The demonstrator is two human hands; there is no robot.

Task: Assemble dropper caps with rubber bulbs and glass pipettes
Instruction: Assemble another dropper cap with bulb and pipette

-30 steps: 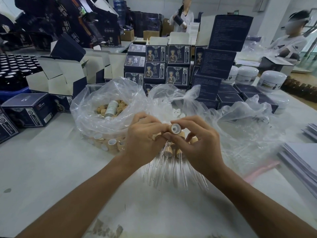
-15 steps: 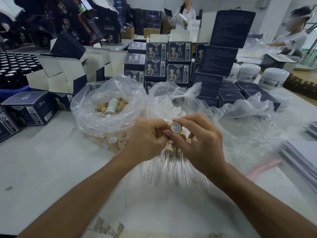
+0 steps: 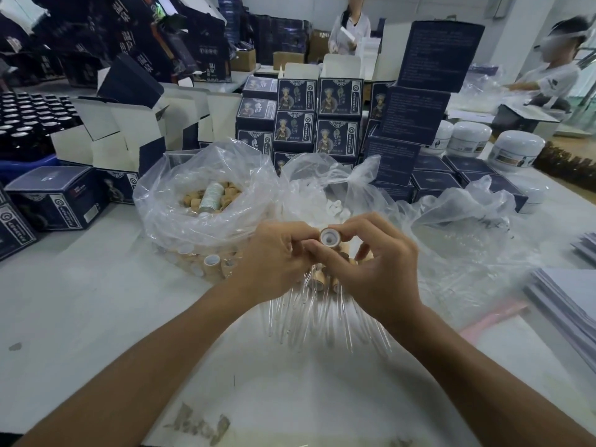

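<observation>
A pale grey worktop carries everything. Along its far edge stand stacks of dark navy printed cartons, some with white flaps open, and toward the far right corner squat white lidded jars. At the far left edge a blue tray holds rows of dark capped bottles. At the right edge lies a stack of grey paper sheets.

In the middle of the worktop a large clear plastic bag stands open, filled with tan cylindrical dropper caps; one pale green-white cylinder lies on top of them. Just to its right a second clear plastic bag holds small white rubber bulbs. A third crumpled clear bag lies further right; its contents cannot be made out.

Nearer the front edge, a fan of clear glass pipettes with tan caps lies on plastic film beneath the hands.

The left hand has its fingers curled, its fingertips meeting the cap from the left. The right hand pinches a single tan cap with a white inner liner between thumb and forefinger, its open end facing the camera, held above the pipettes.
</observation>
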